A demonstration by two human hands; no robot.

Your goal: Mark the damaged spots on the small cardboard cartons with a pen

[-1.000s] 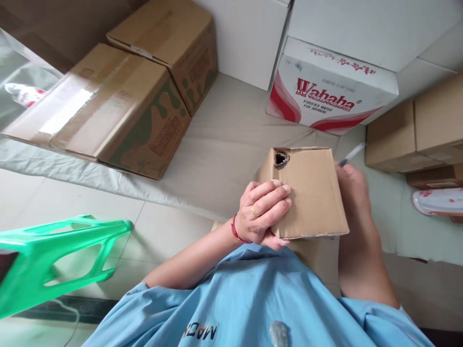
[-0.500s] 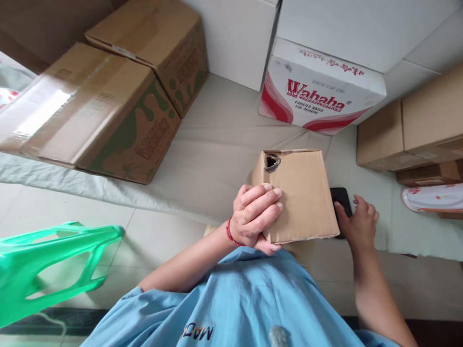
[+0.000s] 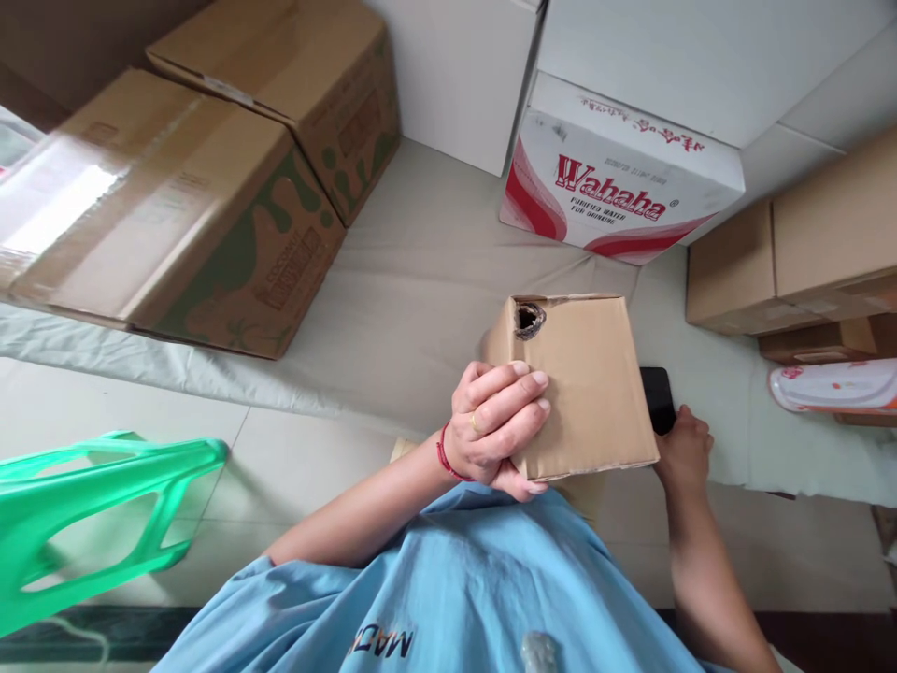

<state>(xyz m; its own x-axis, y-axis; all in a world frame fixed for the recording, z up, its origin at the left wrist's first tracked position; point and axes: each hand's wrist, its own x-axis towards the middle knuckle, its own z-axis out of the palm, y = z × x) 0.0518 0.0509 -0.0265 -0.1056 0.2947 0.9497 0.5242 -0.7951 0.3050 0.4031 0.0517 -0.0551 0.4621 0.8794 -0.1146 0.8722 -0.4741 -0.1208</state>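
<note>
My left hand (image 3: pixel 494 425) is closed around the near left corner of a small brown cardboard box (image 3: pixel 585 383), holding it up in front of my chest. The box has a torn round hole at its far left corner. My right hand (image 3: pixel 683 453) is just right of the box, with its fingers closed on a flat black object (image 3: pixel 657 397) that lies on the grey sheet; the box hides part of it.
A grey sheet (image 3: pixel 420 280) covers a low surface. On it stand two brown and green cartons (image 3: pixel 189 215), a white and red Wahaha carton (image 3: pixel 617 178), white boxes behind and brown boxes (image 3: pixel 791 252) at right. A green plastic stool (image 3: pixel 91 514) is at left.
One second ago my right hand held a pen-like thing by the box. It has since dropped onto the black object and its fingers have closed on it. My left hand kept the box.
</note>
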